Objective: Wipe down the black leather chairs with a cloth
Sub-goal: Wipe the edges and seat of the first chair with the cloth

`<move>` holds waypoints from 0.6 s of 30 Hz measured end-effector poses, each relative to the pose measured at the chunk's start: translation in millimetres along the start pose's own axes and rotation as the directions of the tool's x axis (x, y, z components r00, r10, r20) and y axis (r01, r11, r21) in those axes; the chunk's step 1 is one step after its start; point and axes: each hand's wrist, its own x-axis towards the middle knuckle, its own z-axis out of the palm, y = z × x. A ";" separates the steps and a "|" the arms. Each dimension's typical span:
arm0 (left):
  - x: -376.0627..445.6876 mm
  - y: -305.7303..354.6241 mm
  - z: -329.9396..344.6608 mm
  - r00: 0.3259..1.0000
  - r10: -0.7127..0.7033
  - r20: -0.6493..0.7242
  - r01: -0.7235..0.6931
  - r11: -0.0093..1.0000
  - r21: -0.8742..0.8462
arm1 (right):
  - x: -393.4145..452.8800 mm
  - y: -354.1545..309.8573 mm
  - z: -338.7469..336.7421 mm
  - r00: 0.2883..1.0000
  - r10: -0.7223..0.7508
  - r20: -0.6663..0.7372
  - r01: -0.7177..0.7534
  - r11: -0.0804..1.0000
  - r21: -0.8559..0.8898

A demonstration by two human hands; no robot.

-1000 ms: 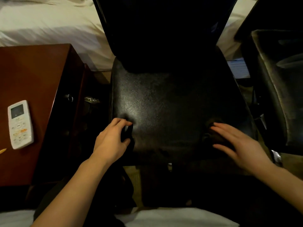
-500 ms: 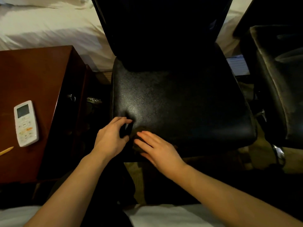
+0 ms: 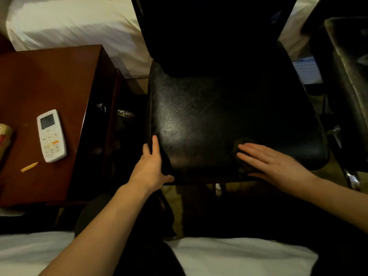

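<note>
Chair seat (image 3: pixel 209 120) centre frame | right hand (image 3: pixel 272 164), fingers flat, has swept cloth (image 3: pixel 242 143) from front-left to front-right edge | left hand (image 3: pixel 151 166), fingers straight, braces left corner | front strip judged wiped.

Your cloth (image 3: pixel 241 142), a dark matt fabric, lies on the black leather seat (image 3: pixel 219 120), whose finely creased grain shines glossy where the light falls. Beside you, the bedside table (image 3: pixel 49 86) shows polished reddish wood, the remote (image 3: pixel 51 135) smooth white plastic, the bed linen (image 3: pixel 69 22) soft matt white cloth, the second chair (image 3: pixel 348 76) duller, scuffed leather
</note>
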 end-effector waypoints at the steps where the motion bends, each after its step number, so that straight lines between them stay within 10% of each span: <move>1: -0.3 0.8 0.1 1.000 0.010 -0.012 -0.010 0.999 0.038 | 12.2 -14.0 4.3 0.998 -0.040 -0.044 0.041 0.999 0.018; 9: 7.1 -30.8 -13.2 0.994 0.081 -0.070 -0.088 0.990 -0.106 | 125.2 -169.1 30.2 0.980 -0.124 -0.159 0.126 0.992 0.006; 18: 9.8 -26.5 -11.9 0.997 0.065 -0.029 -0.068 0.995 -0.078 | 29.4 -59.2 12.3 0.997 0.037 -0.072 -0.043 0.995 -0.088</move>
